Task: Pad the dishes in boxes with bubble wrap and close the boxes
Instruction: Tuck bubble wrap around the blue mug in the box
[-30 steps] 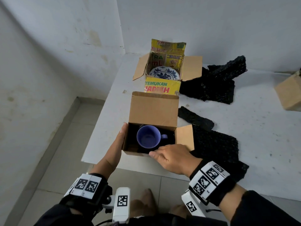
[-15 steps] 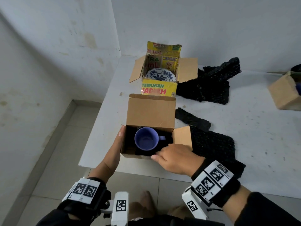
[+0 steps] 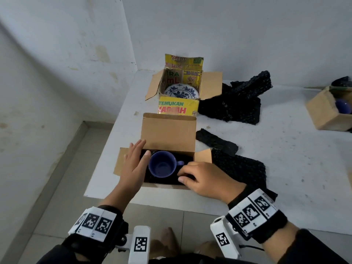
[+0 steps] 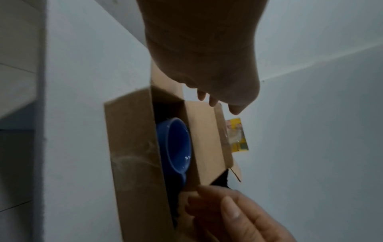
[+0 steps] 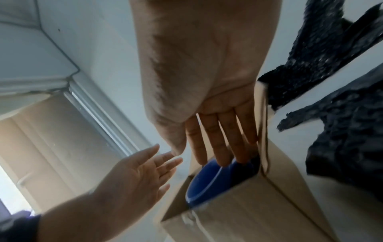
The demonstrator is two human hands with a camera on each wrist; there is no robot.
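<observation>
A brown cardboard box stands at the table's front edge, its back flap upright and its left flap spread outward. Inside, a blue mug sits on black bubble wrap. My left hand hovers over the box's left side with straight fingers, the thumb close to the mug's rim. My right hand lies at the front right corner. In the right wrist view its fingers stretch straight over the mug. Neither hand holds anything. The left wrist view shows the mug between the box walls.
Black bubble wrap lies right of the box, with a strip behind it. A yellow printed box holding a blue-patterned plate stands further back, a black wrap pile beside it. Another brown box sits far right.
My left hand left the box's outer left side and moved up over the opening; the left flap has dropped outward. My right hand moved slightly inward over the front edge.
</observation>
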